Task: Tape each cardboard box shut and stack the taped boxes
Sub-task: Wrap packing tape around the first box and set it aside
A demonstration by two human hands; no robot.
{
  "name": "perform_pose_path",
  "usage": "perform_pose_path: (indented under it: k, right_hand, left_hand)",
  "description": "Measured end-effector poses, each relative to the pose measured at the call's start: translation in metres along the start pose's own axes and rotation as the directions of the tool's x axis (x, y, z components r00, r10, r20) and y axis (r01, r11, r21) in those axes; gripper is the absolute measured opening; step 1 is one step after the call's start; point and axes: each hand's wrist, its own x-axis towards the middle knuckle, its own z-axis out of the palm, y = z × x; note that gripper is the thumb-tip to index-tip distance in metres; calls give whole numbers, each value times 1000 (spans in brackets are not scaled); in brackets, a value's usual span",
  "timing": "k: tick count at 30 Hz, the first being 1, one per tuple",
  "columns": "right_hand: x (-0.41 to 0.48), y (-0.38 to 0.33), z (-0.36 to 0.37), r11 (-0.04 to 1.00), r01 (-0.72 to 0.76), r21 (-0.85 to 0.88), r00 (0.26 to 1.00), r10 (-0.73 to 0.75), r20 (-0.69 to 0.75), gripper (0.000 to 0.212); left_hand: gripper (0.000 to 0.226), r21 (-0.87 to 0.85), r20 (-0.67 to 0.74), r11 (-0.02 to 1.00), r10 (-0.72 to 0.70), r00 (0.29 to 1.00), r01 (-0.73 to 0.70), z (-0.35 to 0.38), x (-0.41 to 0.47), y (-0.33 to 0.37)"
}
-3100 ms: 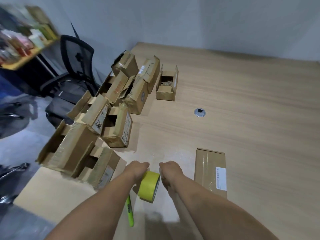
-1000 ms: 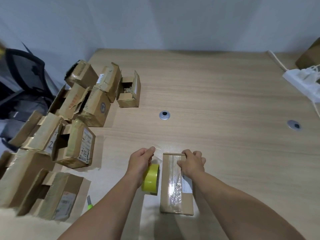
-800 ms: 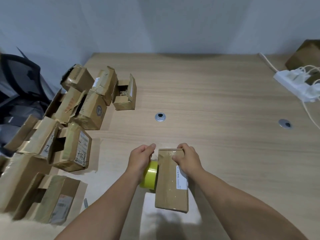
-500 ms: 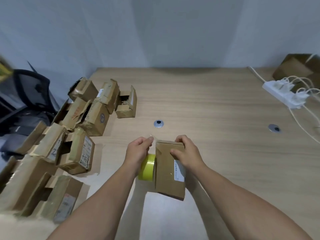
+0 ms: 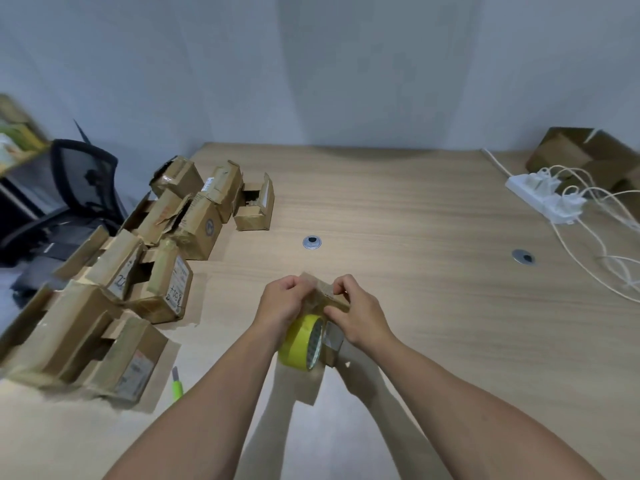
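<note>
A small cardboard box (image 5: 330, 294) is held up on end above the wooden table (image 5: 433, 306), mostly hidden behind both hands. My right hand (image 5: 356, 313) grips its upper right end. My left hand (image 5: 284, 304) carries the yellow tape roll (image 5: 301, 342) and pinches clear tape against the box's top left edge. The roll hangs just left of the box, below my left hand.
Several open, untaped cardboard boxes (image 5: 131, 271) lie piled along the table's left edge. A green utility knife (image 5: 177, 384) lies near them. A white power strip (image 5: 540, 195) with cables and a larger box (image 5: 588, 157) sit far right. A black chair (image 5: 76, 188) stands left.
The box lay flat on the table a second ago. My right hand has lifted and tipped it up on end, and my left hand has brought the tape to its top edge.
</note>
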Motion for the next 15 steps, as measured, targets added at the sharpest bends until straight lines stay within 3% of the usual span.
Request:
perform_pose_path:
  k: [5, 12, 15]
  right_hand:
    - [-13, -6, 9, 998, 25, 58, 998, -28, 64, 29]
    - [-19, -14, 25, 936, -85, 342, 995, 61, 81, 15]
    - [-17, -20, 29, 896, -134, 424, 991, 111, 79, 31]
  left_hand:
    - [23, -91, -11, 996, 0, 1000, -1, -1, -12, -7]
    - [24, -35, -50, 999, 6, 999, -7, -12, -13, -10]
    - [24, -36, -51, 999, 20, 998, -22, -11, -14, -13]
